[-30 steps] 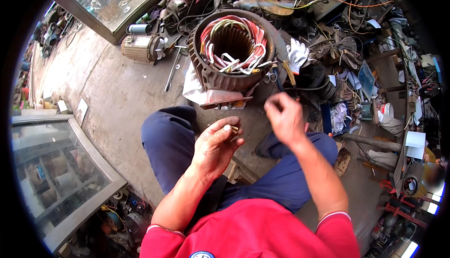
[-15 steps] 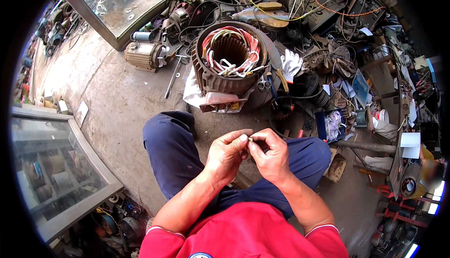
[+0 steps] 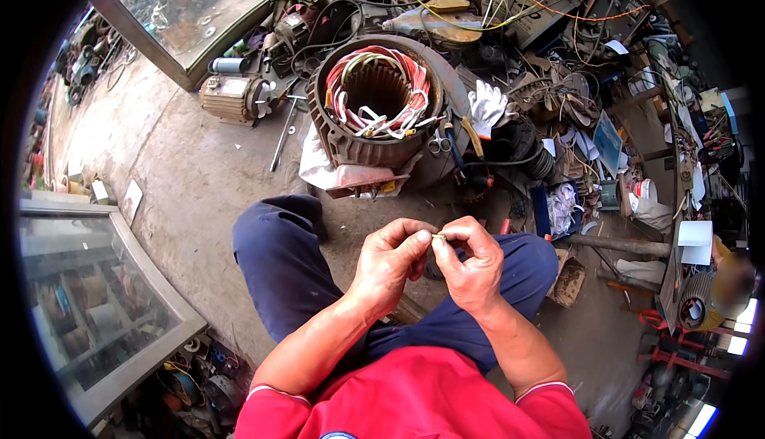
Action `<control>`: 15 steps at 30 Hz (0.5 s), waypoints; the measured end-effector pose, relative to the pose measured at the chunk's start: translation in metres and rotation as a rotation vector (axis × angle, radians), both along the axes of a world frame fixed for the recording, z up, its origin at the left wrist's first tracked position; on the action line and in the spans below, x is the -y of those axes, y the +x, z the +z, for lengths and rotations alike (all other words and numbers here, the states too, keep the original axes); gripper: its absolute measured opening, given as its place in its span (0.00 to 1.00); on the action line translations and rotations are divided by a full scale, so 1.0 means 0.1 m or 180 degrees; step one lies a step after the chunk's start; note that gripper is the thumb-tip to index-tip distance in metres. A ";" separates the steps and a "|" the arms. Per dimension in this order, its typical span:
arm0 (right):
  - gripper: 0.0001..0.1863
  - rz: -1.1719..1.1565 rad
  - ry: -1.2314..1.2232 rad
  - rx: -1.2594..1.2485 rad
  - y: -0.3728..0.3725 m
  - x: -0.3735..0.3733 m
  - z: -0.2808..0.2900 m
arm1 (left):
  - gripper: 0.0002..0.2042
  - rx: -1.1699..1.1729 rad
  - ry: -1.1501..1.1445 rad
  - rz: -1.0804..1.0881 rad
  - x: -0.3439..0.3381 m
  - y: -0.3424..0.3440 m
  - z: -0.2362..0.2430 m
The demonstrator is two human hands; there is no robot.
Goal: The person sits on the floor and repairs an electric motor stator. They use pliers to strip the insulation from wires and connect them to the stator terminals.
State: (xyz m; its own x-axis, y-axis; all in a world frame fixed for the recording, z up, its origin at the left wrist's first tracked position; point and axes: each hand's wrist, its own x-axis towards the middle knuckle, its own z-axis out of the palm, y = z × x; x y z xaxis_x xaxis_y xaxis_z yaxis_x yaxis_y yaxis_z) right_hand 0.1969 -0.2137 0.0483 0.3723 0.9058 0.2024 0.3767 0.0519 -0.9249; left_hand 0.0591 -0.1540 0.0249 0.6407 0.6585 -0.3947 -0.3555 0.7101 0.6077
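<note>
A small brass-coloured metal piece [image 3: 439,237] is pinched between my two hands above my lap. My left hand [image 3: 390,264] closes on its left end with thumb and forefinger, and my right hand [image 3: 472,270] grips the other end. Its exact kind is too small to make out. Beyond my knees stands a large ribbed motor housing [image 3: 362,150], open at the top. Red and white windings [image 3: 417,88] ring its bore, with loose lead ends lying over the near rim.
Right of the housing lie scissors [image 3: 439,145], a wooden-handled tool [image 3: 470,135] and white gloves [image 3: 488,107]. A smaller motor [image 3: 233,98] and a metal T-handle rod [image 3: 282,138] are to its left. A glass-fronted cabinet [image 3: 151,280] stands at left; wires and parts crowd the right.
My hands have drawn slightly apart, the right one shifting right, and more of the brass-coloured piece shows between the fingertips. The surroundings have slid a little left in view.
</note>
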 end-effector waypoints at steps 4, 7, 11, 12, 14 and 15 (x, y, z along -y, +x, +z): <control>0.09 -0.0214 0.0030 -0.0501 0.01 -0.05 -0.02 | 0.09 0.0012 0.0013 -0.0050 -0.10 0.09 0.07; 0.08 -0.0083 0.0156 -0.1430 0.11 -0.15 0.03 | 0.08 -0.0054 0.0109 -0.0175 -0.21 0.15 0.19; 0.03 -0.0086 0.0431 -0.1735 0.31 -0.43 0.20 | 0.08 -0.0664 0.1956 0.0315 -0.41 0.30 0.18; 0.03 -0.0187 0.0354 -0.1614 0.39 -0.52 0.27 | 0.08 -0.0942 0.2790 0.0593 -0.47 0.36 0.15; 0.03 -0.0193 -0.0082 -0.1035 0.56 -0.68 0.36 | 0.17 -0.1801 0.3581 0.0534 -0.61 0.40 0.28; 0.04 -0.0239 -0.0191 -0.0858 0.59 -0.76 0.37 | 0.20 -0.2114 0.3685 0.0463 -0.64 0.42 0.30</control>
State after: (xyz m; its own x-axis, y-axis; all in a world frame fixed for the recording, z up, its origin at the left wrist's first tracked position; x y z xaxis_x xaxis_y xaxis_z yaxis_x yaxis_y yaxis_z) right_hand 0.2562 -0.1381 0.0851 0.4720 0.8809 0.0339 0.1176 -0.0248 -0.9928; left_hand 0.1015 -0.0895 0.0552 0.4426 0.8680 0.2251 0.2113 -0.3449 0.9145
